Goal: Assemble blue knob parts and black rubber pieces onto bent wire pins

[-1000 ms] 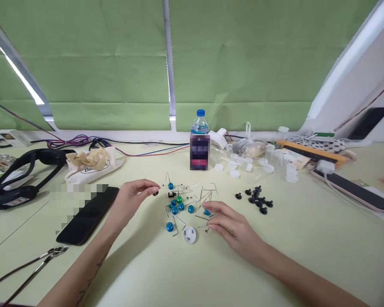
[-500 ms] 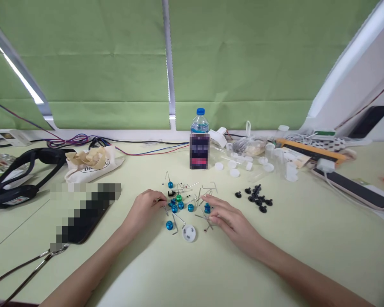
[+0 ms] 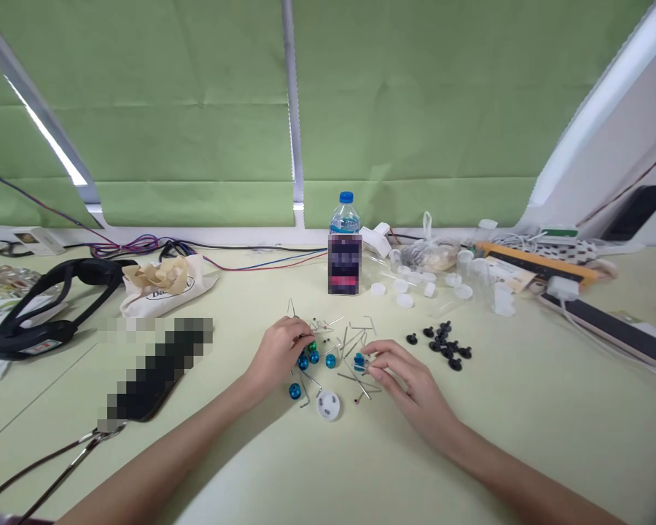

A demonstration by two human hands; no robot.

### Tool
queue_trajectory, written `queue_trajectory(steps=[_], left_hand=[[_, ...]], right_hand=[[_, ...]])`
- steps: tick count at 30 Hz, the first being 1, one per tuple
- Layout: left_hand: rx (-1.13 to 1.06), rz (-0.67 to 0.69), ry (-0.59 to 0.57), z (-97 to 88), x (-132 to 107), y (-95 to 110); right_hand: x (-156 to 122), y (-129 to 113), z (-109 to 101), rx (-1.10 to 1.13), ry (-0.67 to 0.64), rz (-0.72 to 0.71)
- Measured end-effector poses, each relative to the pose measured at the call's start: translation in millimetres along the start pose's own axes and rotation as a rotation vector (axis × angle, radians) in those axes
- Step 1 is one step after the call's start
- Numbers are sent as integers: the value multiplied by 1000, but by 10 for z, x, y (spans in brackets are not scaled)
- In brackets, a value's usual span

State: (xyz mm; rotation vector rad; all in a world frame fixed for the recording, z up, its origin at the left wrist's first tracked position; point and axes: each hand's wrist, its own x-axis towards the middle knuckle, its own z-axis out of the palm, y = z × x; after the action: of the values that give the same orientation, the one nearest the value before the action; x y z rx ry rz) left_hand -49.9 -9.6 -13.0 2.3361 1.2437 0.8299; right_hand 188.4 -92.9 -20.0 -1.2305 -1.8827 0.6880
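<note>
The left hand [image 3: 278, 355] rested curled among small blue metal knobs [image 3: 313, 357] and thin bent steel pins [image 3: 355, 378] on the pale green worktop [image 3: 525, 415]; its grip could not be told. The right hand [image 3: 410, 379] pinched one blue knob [image 3: 359, 360].

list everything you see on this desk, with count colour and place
water bottle: one, clear, blue cap, back centre
blue knobs: several, between the hands
green knob: one, by left fingers
bent metal pins: many, silver, centre
white disc: one, near centre front
black pegs: a cluster, right of centre
white caps: several, behind the pegs
cloth bag: one, cream, back left
headset: one, black, far left
left hand: on the knobs
right hand: on the pins
</note>
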Motion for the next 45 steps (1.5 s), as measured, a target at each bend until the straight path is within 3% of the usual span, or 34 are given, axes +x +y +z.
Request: queue_trajectory(steps=[4,8,12,16,26,37,45], left_hand=[[-70,-20,33,-73,-30,69],[-483,-158,26,-153,-54,240],[-892,-298,-101,-175,-15,391],[-1050,-387,-197,-137,-18,428],[-1173,-385,-323,40,-167,411],[-1139,-418,-404,66,-220,475],[-1068,-412,-391,37,-215,490]], right_hand=[[18,-22,21,56,40,30],[8,-31,23,97,81,45],[-36,-26,39,141,44,139],[-68,-56,66,156,21,164],[-95,-141,92,326,-43,228],[-98,-175,94,369,-96,275],[-109,-162,108,389,-128,285]])
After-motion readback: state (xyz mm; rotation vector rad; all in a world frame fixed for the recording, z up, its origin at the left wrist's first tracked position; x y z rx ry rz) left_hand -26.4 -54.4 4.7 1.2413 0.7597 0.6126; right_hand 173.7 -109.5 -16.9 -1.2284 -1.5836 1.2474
